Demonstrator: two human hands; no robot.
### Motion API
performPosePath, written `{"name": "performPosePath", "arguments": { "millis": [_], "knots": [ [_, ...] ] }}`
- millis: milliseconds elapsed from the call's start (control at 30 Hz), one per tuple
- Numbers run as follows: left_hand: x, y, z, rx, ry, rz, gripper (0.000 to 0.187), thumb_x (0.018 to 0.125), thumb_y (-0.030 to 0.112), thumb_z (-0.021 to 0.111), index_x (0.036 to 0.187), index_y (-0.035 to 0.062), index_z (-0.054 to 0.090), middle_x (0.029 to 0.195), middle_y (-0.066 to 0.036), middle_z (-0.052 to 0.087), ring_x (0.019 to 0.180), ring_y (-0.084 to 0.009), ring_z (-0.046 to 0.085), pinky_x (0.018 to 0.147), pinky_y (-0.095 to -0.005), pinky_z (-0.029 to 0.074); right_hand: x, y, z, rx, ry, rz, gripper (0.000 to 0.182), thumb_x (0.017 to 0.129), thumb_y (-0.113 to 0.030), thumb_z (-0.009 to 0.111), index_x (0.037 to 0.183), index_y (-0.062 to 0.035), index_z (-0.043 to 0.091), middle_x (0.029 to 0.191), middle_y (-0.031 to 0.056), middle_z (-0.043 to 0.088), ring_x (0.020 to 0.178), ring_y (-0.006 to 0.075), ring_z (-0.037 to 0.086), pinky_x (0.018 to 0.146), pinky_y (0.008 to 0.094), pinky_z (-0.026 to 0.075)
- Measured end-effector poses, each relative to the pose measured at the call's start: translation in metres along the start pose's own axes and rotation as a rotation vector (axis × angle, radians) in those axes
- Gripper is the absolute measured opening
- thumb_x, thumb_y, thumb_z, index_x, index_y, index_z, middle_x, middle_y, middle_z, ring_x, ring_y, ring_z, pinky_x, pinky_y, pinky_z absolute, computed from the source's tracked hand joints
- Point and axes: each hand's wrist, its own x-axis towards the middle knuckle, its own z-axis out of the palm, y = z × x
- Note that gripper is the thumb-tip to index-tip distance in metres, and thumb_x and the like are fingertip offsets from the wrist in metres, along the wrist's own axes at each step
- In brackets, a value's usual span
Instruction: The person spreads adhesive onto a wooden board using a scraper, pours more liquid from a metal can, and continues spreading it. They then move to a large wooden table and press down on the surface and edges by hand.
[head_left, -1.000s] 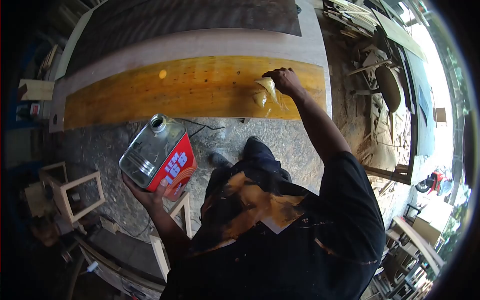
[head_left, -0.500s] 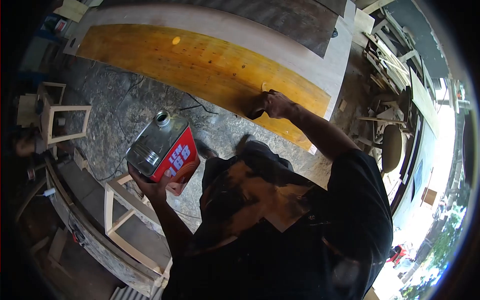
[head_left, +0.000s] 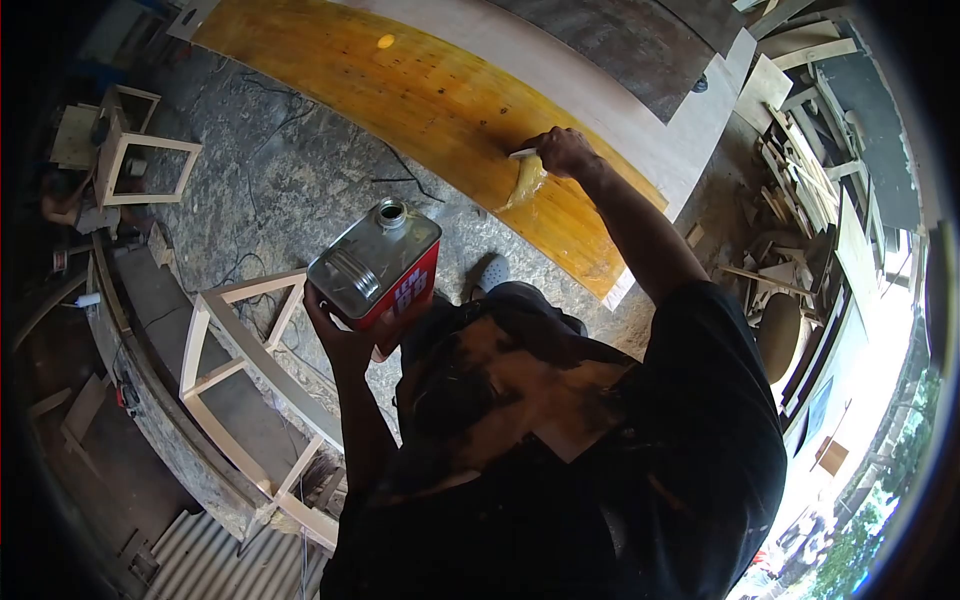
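Centre-left: left hand point(head_left: 338, 337) clasps uncapped can point(head_left: 372, 250); tilting could spill it | upper centre: right hand point(head_left: 566, 152) pinches what seems a spreader point(head_left: 523, 153) beside yellow smear point(head_left: 528, 182)

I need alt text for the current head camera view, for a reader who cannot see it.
A person's right hand holds a thin, flat tool at a glossy yellowish substance on a long amber wooden board. The left hand holds a rectangular red and silver metal can with an open spout.

Left fingers point(head_left: 320, 316) hold can point(head_left: 372, 262); right fingers point(head_left: 553, 144) grip spreader point(head_left: 523, 153).
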Motion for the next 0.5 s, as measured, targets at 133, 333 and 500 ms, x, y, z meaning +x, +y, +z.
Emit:
{"name": "performPosePath", "arguments": {
  "millis": [133, 333, 500],
  "knots": [
    [-0.003, -0.005, 0.006, 0.024, -0.009, 0.003, 0.120, 0.050, 0.036, 0.091, 0.144, 0.0027, 0.023, 0.136, -0.015, 0.039, 0.126, -0.0281, 0.041, 0.102, -0.0435, 0.036, -0.024, -0.020, 0.010, 0.036, 0.037, 0.110, 0.049, 0.083, -0.009, 0.048, 0.124, -0.0329, 0.060, 0.109, 0.0072, 0.067, 0.098, 0.0259, 0.065, 0.084, 0.0386, 0.052],
    [-0.009, -0.076, 0.047, 0.040, -0.078, 0.090, 0.108, 0.054, 0.027, 0.088, 0.139, -0.0005, 0.027, 0.132, -0.019, 0.037, 0.124, -0.0347, 0.041, 0.102, -0.0476, 0.036, -0.045, -0.048, 0.019, 0.230, 0.048, 0.194, 0.047, 0.082, -0.012, 0.048, 0.124, -0.0294, 0.059, 0.110, 0.0134, 0.065, 0.102, 0.0325, 0.062, 0.085, 0.0427, 0.051],
    [-0.015, -0.107, 0.078, 0.228, -0.146, 0.145, 0.113, 0.054, 0.029, 0.089, 0.140, -0.0013, 0.022, 0.131, -0.022, 0.036, 0.124, -0.0368, 0.040, 0.102, -0.0471, 0.038, -0.040, -0.053, 0.043, 0.211, 0.136, 0.210, 0.046, 0.081, -0.011, 0.050, 0.122, -0.0309, 0.059, 0.111, 0.0087, 0.066, 0.100, 0.0312, 0.063, 0.083, 0.0427, 0.051]
  ]
}}
